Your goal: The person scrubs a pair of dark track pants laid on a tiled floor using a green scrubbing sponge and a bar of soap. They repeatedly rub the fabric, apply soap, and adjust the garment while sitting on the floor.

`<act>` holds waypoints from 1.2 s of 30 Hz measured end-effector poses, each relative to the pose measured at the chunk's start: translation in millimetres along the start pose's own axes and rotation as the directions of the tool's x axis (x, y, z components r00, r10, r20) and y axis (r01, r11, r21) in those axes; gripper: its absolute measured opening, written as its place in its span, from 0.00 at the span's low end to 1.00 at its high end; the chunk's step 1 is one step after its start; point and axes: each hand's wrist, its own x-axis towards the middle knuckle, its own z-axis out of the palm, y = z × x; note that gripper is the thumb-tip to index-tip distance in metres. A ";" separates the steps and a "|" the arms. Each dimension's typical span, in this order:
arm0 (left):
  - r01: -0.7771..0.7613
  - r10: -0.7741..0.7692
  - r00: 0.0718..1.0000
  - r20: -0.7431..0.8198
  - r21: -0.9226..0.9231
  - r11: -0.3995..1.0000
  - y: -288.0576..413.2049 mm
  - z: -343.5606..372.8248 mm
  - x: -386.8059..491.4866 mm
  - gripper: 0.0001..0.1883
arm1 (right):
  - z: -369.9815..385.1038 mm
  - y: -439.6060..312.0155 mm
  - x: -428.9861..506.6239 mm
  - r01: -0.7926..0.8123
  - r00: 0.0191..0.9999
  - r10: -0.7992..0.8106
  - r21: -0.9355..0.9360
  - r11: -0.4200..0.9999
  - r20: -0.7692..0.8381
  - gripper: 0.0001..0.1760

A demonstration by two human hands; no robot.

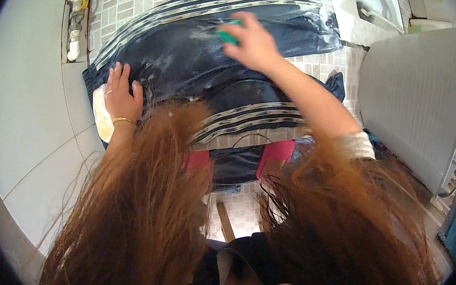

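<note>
Dark trousers with white patterned side stripes lie spread over the tiled floor, with whitish, foam-like smears on the cloth. My right hand holds a green object, perhaps a brush, against the upper trouser leg; the fingers hide part of it and it is blurred. At the left end of the trousers, my left hand rests on the cloth with its fingers apart and holds nothing. Beside and partly under that hand lies a pale, rounded item that I cannot identify.
Tiled wall stands at the left, with white pipes in a recess. A grey ribbed panel rises at the right, near a cable and a power strip. Pink footwear is below me. Long hair hangs across the lower view.
</note>
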 end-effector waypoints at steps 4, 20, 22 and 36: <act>0.015 -0.015 1.000 -0.015 -0.004 1.000 3.3 1.3 1.9 0.26 | -30.5 51.6 -16.6 -0.195 0.968 0.222 0.209 0.958 -0.118 0.32; 0.011 -0.012 1.000 -0.019 -0.040 0.999 0.1 2.6 1.1 0.25 | 29.5 -30.3 53.6 -0.270 0.948 0.247 -0.097 0.958 -0.200 0.27; 0.016 -0.017 0.999 -0.034 -0.028 0.999 1.4 -1.1 0.2 0.25 | 17.7 -41.5 19.1 -0.176 0.984 0.175 -0.114 0.978 -0.019 0.27; 0.012 -0.012 1.000 -0.020 -0.026 1.000 -1.4 -1.3 -2.4 0.25 | 10.9 -2.9 16.0 -0.121 0.991 0.111 -0.166 0.979 -0.068 0.26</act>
